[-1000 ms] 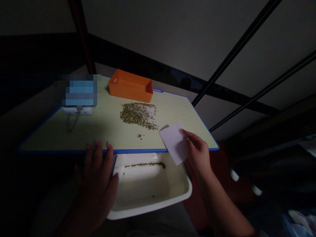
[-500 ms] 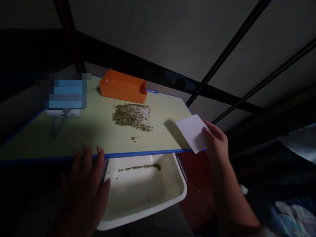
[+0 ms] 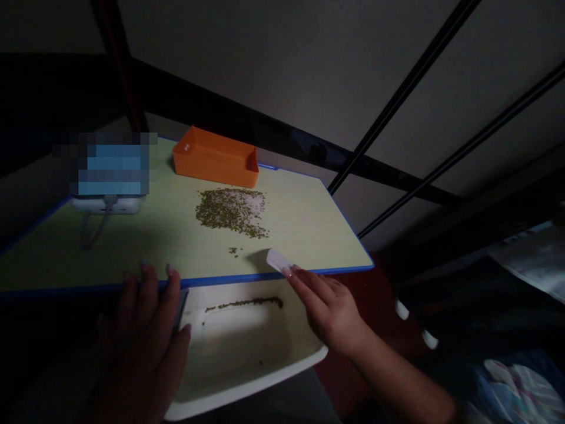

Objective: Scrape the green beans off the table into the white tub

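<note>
- Since the light is poor, only the lit part reads well: the worktop (image 3: 300, 229), pale green with a blue rim, spans the middle of the view.
- White basin (image 3: 247, 383): under the worktop's front edge, partly in shadow; a thin line of green beans (image 3: 242, 304) lies along its inner wall.
- Orange tray (image 3: 214, 159): at the worktop's far edge.
- White power socket (image 3: 108, 205): at the worktop's left end, its cord trailing; the area above it is pixelated, so contents are unreadable.
- Left hand (image 3: 145, 330): below the worktop's front edge, fingers (image 3: 150, 288) spread, tips at the rim; whether they grip it cannot be told.
- Right hand (image 3: 331, 312): at the worktop's front edge, fingers (image 3: 304, 288) together, pinching the white card (image 3: 277, 260).
- Main change: the card, held broad and raised a moment earlier, now sits lower and edge-on, on the worktop's front margin. Its contact with the surface is unclear.
- Heap of green beans (image 3: 232, 212): mid-worktop, with a pale patch; a few stray beans (image 3: 233, 251) lie nearer the front edge.
</note>
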`<state>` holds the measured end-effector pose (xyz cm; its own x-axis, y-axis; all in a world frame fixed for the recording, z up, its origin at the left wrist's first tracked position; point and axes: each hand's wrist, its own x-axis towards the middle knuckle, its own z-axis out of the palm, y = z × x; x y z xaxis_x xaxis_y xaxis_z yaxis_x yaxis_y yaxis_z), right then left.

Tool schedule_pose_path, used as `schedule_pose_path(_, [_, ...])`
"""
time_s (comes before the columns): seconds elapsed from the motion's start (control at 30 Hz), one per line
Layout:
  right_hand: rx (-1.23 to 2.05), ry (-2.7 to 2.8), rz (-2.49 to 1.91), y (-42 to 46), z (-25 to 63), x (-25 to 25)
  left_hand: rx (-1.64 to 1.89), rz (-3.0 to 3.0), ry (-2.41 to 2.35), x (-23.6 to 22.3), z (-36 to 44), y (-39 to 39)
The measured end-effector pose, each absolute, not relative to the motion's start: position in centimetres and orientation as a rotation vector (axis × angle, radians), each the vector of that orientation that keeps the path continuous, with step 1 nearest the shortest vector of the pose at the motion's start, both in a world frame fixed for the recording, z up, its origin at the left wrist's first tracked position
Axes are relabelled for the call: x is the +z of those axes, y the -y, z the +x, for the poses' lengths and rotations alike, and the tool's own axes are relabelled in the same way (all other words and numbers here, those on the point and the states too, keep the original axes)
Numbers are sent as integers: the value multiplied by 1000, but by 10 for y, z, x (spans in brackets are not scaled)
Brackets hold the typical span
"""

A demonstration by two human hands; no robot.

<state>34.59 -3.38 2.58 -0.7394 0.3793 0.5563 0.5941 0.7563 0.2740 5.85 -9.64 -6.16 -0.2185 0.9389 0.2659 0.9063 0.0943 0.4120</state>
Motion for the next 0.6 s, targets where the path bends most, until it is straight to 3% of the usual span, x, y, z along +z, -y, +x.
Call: schedule_pose_path(0.6, [-444,2260,-1087,-38,385,-8,871,2070,-2318,-67,64,97])
